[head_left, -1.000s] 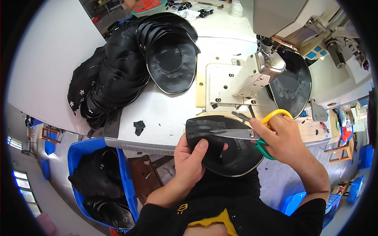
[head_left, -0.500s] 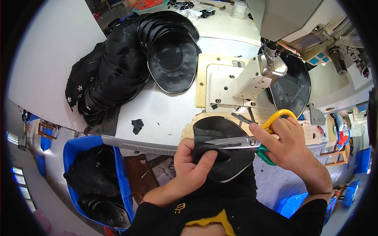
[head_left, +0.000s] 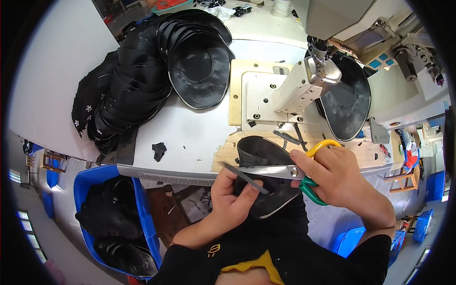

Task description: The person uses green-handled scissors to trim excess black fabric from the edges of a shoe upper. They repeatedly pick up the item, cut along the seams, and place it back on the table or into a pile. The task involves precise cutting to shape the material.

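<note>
My left hand (head_left: pixel 231 194) is closed, pinching a thin dark strip (head_left: pixel 243 177) and the edge of a black shoe upper (head_left: pixel 277 203). The upper is a curved, leather-like piece with a pale rim, lying across the near table edge and my lap. Whether the strip is still joined to it I cannot tell. My right hand (head_left: pixel 327 175) grips scissors (head_left: pixel 270 171) with one yellow and one green handle loop. Their blades point left across the upper, behind the strip, and look nearly closed.
Beyond my hands stands a sewing machine with a white post bed (head_left: pixel 298 90). A big stack of black uppers (head_left: pixel 137 90) lies left, another upper (head_left: pixel 346 99) right of the post. Black scraps (head_left: pixel 159 151) dot the table. A blue bin (head_left: pixel 151 228) of black pieces stands lower left.
The scissors have passed along the upper's edge, and a narrow strip now stands out at my left hand. The blades sit a little further left; the view has shifted slightly.
</note>
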A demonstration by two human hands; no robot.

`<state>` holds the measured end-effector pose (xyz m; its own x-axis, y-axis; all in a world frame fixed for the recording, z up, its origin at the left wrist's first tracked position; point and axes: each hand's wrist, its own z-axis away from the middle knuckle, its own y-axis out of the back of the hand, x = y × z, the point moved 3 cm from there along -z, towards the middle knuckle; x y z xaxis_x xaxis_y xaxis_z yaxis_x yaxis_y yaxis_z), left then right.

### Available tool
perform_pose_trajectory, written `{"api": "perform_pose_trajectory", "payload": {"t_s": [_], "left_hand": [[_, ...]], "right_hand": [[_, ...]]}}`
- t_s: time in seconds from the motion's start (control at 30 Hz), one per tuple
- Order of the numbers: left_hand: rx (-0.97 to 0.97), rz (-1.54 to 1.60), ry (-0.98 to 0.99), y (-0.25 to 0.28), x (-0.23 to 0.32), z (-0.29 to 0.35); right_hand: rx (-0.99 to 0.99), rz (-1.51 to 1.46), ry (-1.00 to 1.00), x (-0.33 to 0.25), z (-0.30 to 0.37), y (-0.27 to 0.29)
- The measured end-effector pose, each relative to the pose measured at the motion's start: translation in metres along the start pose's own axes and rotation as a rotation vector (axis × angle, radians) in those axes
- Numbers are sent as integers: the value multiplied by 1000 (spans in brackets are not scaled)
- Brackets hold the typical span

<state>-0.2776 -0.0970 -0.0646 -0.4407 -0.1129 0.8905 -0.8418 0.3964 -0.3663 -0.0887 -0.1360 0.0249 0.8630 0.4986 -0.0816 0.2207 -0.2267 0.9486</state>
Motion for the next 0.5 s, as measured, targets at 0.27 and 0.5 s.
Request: {"api": "perform_pose_trajectory", "payload": {"t_s": [0.27, 0.5], "left_hand": [[-3, 200, 116, 0, -7, -7], [17, 225, 207, 1, -10, -9]], "right_hand": [[87, 149, 33, 8, -6, 3], [78, -57, -122, 16, 1, -14]]}}
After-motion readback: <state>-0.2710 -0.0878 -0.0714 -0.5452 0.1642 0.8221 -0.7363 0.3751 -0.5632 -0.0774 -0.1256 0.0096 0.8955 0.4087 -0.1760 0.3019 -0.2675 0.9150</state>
